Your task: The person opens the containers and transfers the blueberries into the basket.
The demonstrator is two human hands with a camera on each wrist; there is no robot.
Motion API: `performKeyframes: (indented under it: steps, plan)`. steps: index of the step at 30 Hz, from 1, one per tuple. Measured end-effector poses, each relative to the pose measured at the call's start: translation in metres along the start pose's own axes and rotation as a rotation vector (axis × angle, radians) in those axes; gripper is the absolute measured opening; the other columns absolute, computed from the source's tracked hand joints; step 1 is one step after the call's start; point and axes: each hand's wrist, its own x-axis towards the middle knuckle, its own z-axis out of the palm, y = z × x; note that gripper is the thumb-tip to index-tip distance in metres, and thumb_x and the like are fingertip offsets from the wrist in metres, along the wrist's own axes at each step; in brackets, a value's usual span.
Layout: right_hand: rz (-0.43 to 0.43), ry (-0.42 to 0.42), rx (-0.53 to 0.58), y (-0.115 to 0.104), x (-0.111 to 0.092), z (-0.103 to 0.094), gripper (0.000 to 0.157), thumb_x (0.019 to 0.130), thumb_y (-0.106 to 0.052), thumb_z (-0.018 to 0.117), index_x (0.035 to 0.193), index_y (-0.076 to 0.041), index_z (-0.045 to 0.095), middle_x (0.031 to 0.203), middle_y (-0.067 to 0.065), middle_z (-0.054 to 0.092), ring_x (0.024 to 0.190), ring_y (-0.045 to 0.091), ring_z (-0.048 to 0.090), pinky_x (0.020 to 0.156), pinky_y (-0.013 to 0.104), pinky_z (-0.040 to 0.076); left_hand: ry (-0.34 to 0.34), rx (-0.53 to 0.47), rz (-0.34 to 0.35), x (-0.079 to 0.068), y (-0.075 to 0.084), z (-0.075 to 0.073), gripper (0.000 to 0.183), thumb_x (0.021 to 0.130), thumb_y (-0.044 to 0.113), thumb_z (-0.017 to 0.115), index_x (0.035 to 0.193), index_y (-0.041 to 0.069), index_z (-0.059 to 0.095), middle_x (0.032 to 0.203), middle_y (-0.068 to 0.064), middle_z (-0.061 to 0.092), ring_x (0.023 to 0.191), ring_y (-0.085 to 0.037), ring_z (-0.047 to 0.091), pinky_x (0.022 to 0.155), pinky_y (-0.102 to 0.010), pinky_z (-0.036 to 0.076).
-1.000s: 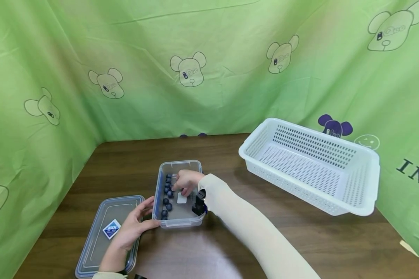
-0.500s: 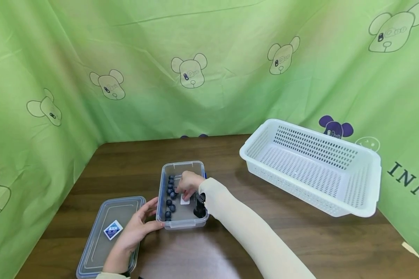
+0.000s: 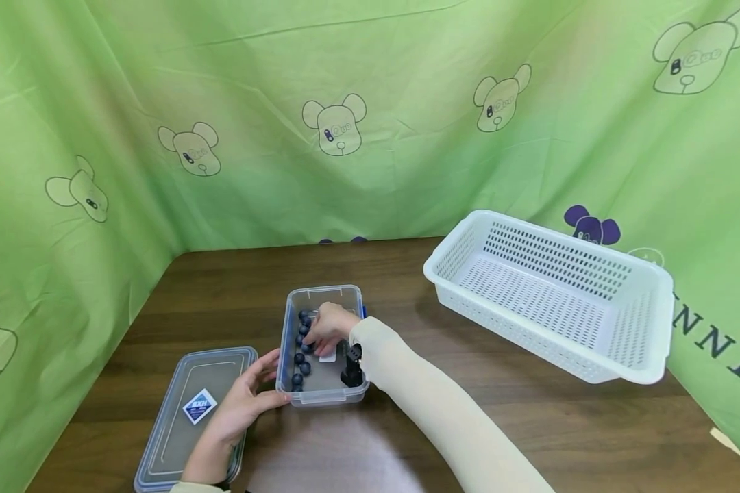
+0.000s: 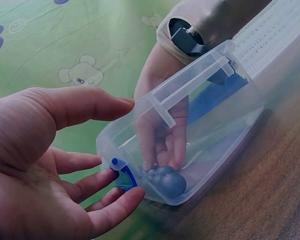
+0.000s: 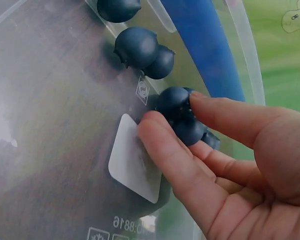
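Observation:
A clear plastic food container (image 3: pixel 345 396) stands uncovered on the table, with several blueberries (image 3: pixel 299 357) along its left side. My left hand (image 3: pixel 247 400) holds its near left corner, thumb at the front edge and fingers at the side. In the left wrist view those fingers reach a blue clip (image 4: pixel 124 177). Inside the container, my right hand (image 3: pixel 331 327) has thumb and forefinger on either side of a blueberry (image 5: pixel 172 102). More blueberries (image 5: pixel 136 47) lie near it in the right wrist view, some partly hidden by the fingers.
The container's lid (image 3: pixel 175 452), with a blue and white label, lies flat under and beside the left forearm. A white perforated basket (image 3: pixel 530 329) stands at the right. A white label (image 5: pixel 135 160) shows at the container's bottom. Green printed cloth (image 3: pixel 401 185) hangs behind the table.
The container has shifted slightly right along with my left hand. The right hand's fingers have moved left and closed in on the blueberries; some of the blueberries have shifted a little.

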Motion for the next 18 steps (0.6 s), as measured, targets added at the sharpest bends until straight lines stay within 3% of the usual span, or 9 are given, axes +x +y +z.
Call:
performKeyframes:
  steps: [5,18]
  plan:
    - [-0.011,-0.029,0.023,0.0000,-0.0014,-0.0021,0.021,0.088,0.005,0.069,0.069,0.000,0.060,0.063,0.013,0.064,0.055,0.020,0.067,0.055,0.029,0.057,-0.002,-0.004,0.005,0.0006,-0.0010,0.0000,0.079,0.076,-0.005,0.072,0.147,-0.009,0.038,0.142,-0.027,0.046,0.126,-0.038,0.043,0.091,-0.025,0.045]
    - [-0.013,-0.053,0.059,0.0003,-0.0008,-0.0053,0.013,0.087,0.008,0.067,0.075,0.006,0.065,0.062,0.015,0.064,0.052,0.018,0.065,0.057,0.030,0.058,0.012,-0.041,0.013,-0.0016,-0.0009,0.0007,0.079,0.075,-0.010,0.072,0.146,-0.011,0.038,0.144,-0.028,0.045,0.119,-0.024,0.048,0.092,-0.023,0.044]
